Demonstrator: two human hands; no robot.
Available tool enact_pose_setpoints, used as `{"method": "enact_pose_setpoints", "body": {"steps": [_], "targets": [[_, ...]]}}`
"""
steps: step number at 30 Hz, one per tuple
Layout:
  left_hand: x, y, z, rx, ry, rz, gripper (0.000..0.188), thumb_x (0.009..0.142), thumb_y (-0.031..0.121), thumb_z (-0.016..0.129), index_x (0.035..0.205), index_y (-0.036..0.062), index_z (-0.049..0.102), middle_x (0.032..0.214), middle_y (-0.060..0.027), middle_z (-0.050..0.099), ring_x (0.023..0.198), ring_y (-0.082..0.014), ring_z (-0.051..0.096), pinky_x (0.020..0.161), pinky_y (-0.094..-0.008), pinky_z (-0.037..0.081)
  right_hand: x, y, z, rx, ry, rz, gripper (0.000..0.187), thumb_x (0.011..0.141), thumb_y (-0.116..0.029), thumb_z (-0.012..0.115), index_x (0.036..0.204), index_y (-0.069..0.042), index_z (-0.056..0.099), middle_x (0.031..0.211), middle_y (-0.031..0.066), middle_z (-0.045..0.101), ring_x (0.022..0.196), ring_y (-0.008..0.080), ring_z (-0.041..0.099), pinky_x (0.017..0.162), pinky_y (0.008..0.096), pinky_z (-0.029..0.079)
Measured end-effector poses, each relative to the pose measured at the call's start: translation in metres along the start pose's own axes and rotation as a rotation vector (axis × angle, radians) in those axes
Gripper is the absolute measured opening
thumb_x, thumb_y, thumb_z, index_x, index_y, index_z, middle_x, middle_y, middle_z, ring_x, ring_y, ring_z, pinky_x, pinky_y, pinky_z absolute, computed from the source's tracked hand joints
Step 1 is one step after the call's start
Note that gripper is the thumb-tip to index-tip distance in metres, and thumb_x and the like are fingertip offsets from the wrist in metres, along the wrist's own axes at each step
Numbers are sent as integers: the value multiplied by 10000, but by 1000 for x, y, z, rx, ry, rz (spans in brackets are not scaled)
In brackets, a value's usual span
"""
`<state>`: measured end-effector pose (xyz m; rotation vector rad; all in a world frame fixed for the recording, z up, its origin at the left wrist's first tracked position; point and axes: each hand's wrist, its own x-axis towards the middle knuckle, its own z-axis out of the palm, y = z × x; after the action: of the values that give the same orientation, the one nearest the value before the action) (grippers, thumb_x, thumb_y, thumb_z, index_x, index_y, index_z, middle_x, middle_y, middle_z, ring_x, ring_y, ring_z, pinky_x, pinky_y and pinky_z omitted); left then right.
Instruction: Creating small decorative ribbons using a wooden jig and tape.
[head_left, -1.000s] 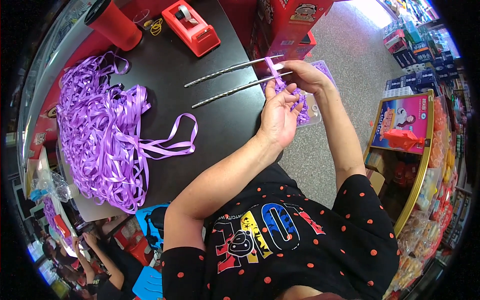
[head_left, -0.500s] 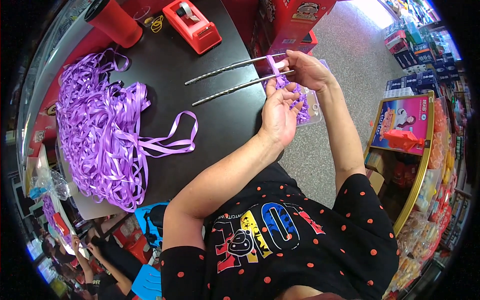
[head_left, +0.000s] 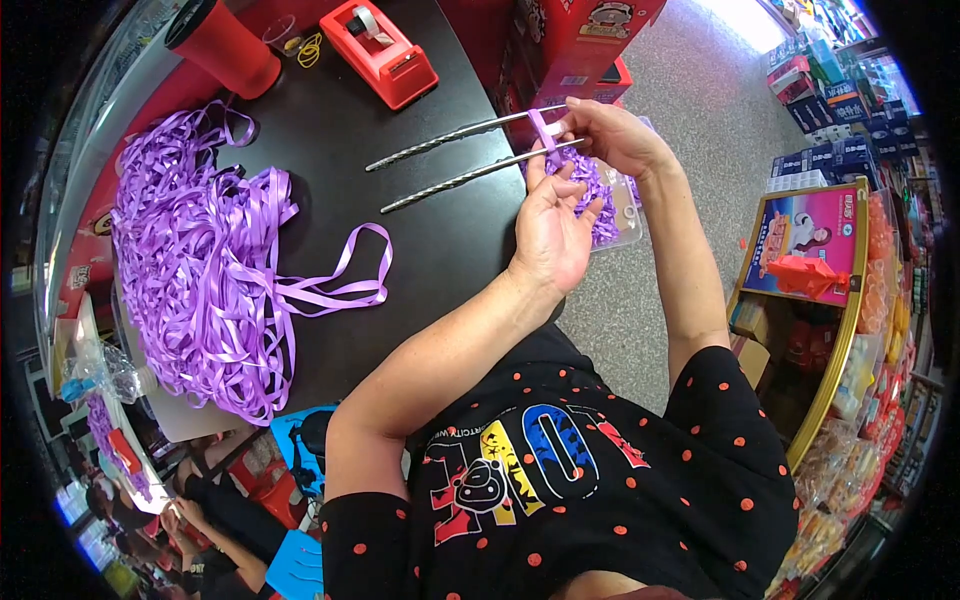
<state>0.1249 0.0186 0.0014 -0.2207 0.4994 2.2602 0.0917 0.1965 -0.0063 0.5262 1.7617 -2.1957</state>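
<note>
Two long metal drill bits (head_left: 470, 174) lie side by side, their twisted ends to the left above the dark table. A purple ribbon (head_left: 543, 130) is looped around both smooth shanks near their right ends. My right hand (head_left: 618, 138) is closed at the loop, pinching the ribbon by the shank ends. From below, my left hand (head_left: 553, 235) reaches the loop, palm up. Its index fingertip and thumb area meet the ribbon under the lower shank, and the other fingers are loosely bent. Behind my hands, a clear plastic box (head_left: 627, 232) holds many small purple ribbon pieces.
A big heap of purple ribbon (head_left: 205, 290) covers the table's left side, one loop trailing right. At the back stand a red tape dispenser (head_left: 395, 72), a red tumbler (head_left: 228, 50) and yellow bands (head_left: 311, 50). Red boxes (head_left: 575, 50) stand beyond. Another person (head_left: 215, 535) sits lower left.
My hands stay at the loop, and the left fingers have shifted slightly. The whole view has slid a little. At lower left, the other person's hands have moved down.
</note>
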Motion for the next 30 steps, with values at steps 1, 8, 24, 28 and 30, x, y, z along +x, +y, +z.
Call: {"method": "enact_pose_setpoints", "body": {"steps": [1,8,24,28,30], "targets": [[0,1,0,-21,-10,-3,698,756,92,509,1396,275,299,1192,-57,346,1065,-208,366,993,-416,322,0,-1,-1,0,2,-1,402,913,-416,535,895,-43,684,816,-2,650,720,81,531,688,236,414],[-1,1,-2,-105,-11,-30,644,776,96,505,1373,261,329,1169,-51,394,1056,-211,397,989,-426,340,-5,-8,1,-173,66,-34,259,864,-307,647,898,-54,689,777,-49,616,657,20,476,587,179,373],[-4,4,0,-219,-5,-50,451,834,163,494,1278,170,419,1216,-58,488,1105,-215,449,992,-437,350,49,30,-6,97,-366,34,196,795,-140,700,921,-8,628,863,39,650,779,98,602,732,237,491],[-3,5,0,-231,-12,-47,423,845,184,497,1263,173,429,1229,-56,491,1119,-223,449,994,-432,348,59,36,0,133,-478,-62,189,795,-157,714,888,-10,639,890,41,632,810,109,591,722,232,471],[-2,5,-1,-227,5,-44,419,848,190,497,1262,176,431,1224,-55,493,1116,-224,452,991,-432,350,65,45,3,189,-541,-140,186,773,-163,731,843,-12,647,904,59,629,863,119,570,740,227,454]]}}
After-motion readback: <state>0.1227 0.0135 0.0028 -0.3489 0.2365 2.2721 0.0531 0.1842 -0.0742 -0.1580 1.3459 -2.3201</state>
